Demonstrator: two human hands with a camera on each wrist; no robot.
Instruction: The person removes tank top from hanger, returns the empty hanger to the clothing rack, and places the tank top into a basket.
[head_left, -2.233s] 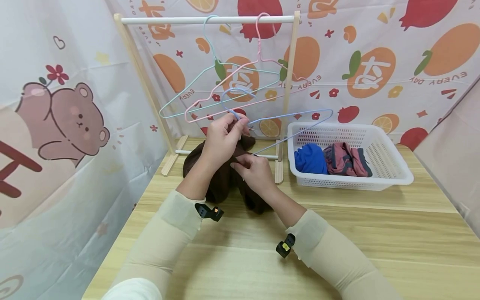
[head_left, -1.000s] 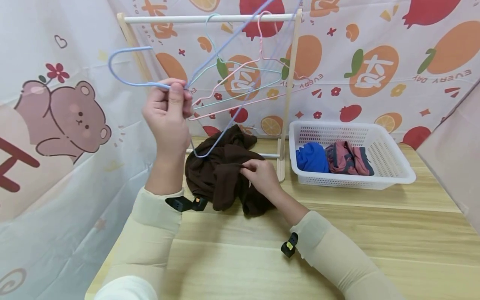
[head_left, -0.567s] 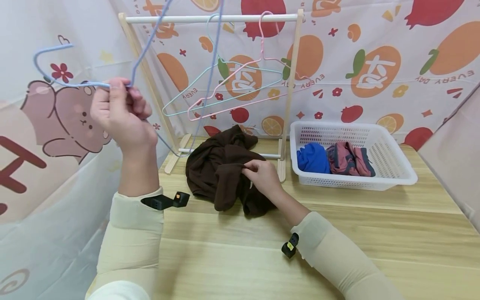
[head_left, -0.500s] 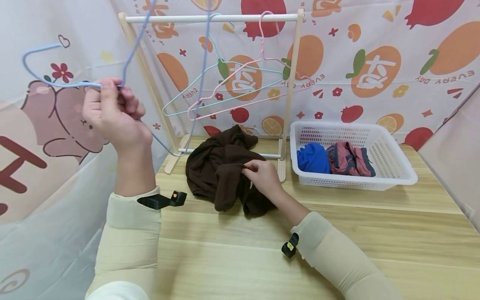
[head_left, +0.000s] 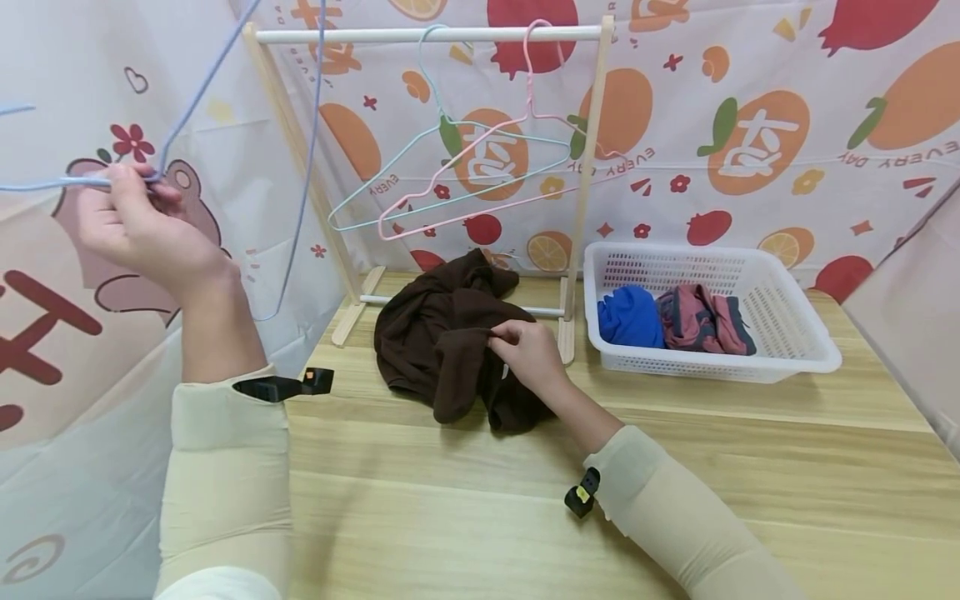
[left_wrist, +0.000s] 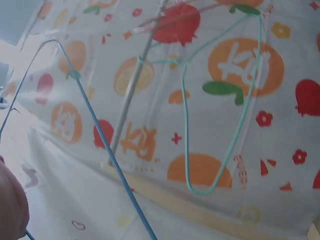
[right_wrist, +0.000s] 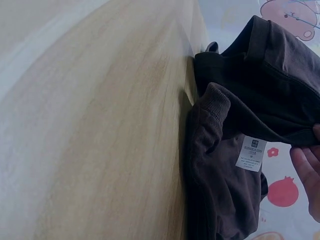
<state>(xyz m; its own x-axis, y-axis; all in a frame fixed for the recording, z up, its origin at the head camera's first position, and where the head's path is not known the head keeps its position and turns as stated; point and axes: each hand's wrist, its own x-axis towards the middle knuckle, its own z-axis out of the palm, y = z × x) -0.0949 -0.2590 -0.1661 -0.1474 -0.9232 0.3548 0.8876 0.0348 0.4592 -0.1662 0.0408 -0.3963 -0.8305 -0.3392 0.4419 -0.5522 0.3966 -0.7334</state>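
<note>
My left hand (head_left: 153, 237) is raised at the far left in the head view, thumb and fingers pinching a blue wire hanger (head_left: 45, 186) at the neck. Its hook points left and is partly cut off by the frame edge; the body of the hanger rises past the top edge. On the table, my right hand (head_left: 531, 357) pinches an edge of a crumpled dark brown garment (head_left: 423, 337). The right wrist view shows a ribbed edge and a white label (right_wrist: 251, 153) on that garment. In the left wrist view, part of the left hand shows at the lower left.
A small wooden rack (head_left: 592, 150) stands behind the garment. A mint hanger (head_left: 390, 164) and a pink hanger (head_left: 480, 143) hang from its white bar. To the right, a white plastic basket (head_left: 795, 342) holds blue cloth (head_left: 630, 317) and pink-grey cloth (head_left: 701, 321).
My left hand has lifted the blue hanger from beside the garment and carried it far to the left, turning it so the hook points left. My right hand keeps its pinch on the garment.
</note>
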